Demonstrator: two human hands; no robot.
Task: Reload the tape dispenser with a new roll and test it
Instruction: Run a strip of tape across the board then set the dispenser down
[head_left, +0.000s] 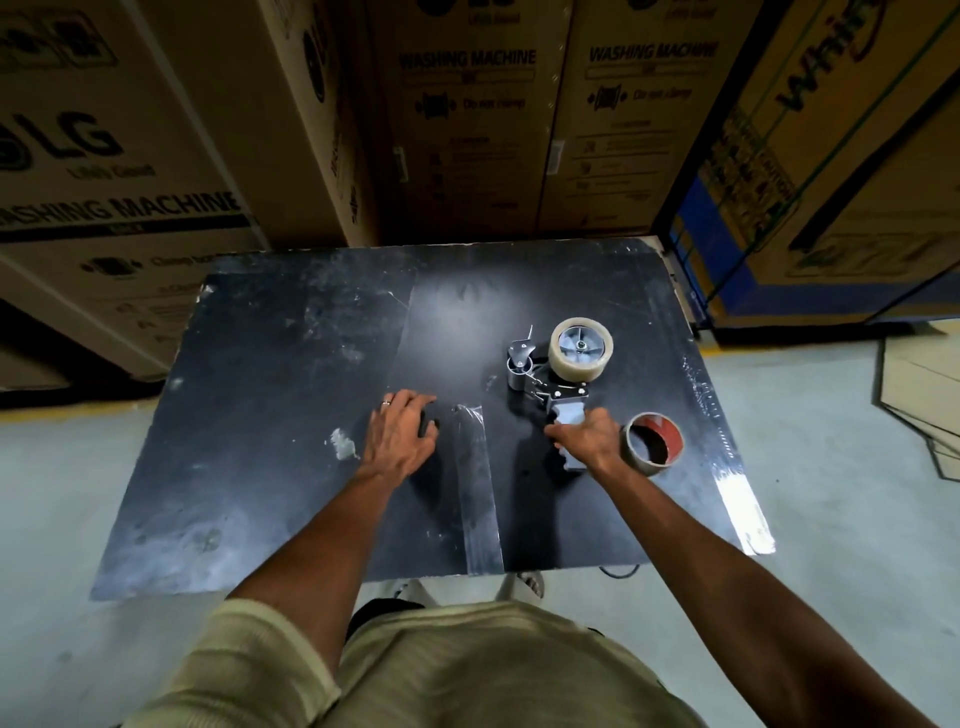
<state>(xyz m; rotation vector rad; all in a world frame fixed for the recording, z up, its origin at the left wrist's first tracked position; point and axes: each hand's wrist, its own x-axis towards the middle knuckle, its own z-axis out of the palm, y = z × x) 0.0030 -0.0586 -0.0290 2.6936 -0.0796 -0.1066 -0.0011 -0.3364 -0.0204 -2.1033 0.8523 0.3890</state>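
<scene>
A grey tape dispenser (545, 382) lies on the black table (291, 395), with a roll of clear tape (582, 348) sitting on its wheel. My right hand (587, 436) is closed around the dispenser's grey handle. An empty cardboard core (653, 442) with a reddish inside stands just right of that hand. A strip of clear tape (478, 493) is stuck down the table from its middle to the near edge. My left hand (400, 431) rests flat on the table just left of the strip, fingers spread, over a small dark thing that I cannot make out.
Tall washing machine cartons (467, 119) stand close behind and to the left of the table. Another carton (841, 156) with blue edging stands at the right. Flattened cardboard (919, 389) lies on the grey floor to the right. A white smear (343, 444) marks the table.
</scene>
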